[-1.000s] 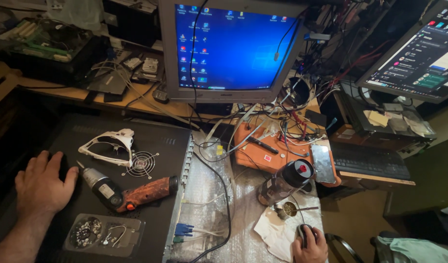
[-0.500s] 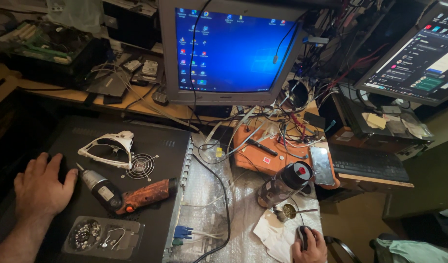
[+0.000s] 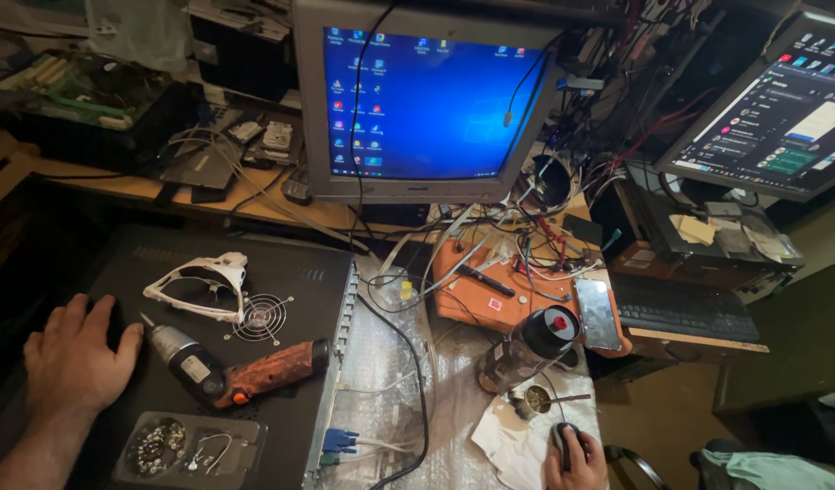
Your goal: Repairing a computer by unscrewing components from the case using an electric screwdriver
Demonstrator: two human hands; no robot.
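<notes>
Not much has moved; my view dipped slightly, both hands stayed put. My left hand (image 3: 77, 363) lies flat, fingers spread, palm down on the black computer case (image 3: 281, 263), holding nothing. Just right of it lies the electric screwdriver (image 3: 227, 367), long axis slanting, bit toward my fingers, orange handle away. My right hand (image 3: 574, 458) cups the mouse (image 3: 563, 438).

this was a cluttered electronics repair workshop. a black computer case (image 3: 281, 272) lay flat on the tabletop (image 3: 254, 210) with an electric screwdriver (image 3: 227, 367) and a tray of screws (image 3: 186, 451) on it. tangled cables (image 3: 526, 245) ran under an old crt monitor (image 3: 427, 100), bare circuit boards (image 3: 73, 91) sat behind, and a second monitor (image 3: 780, 113) glowed at right.
</notes>
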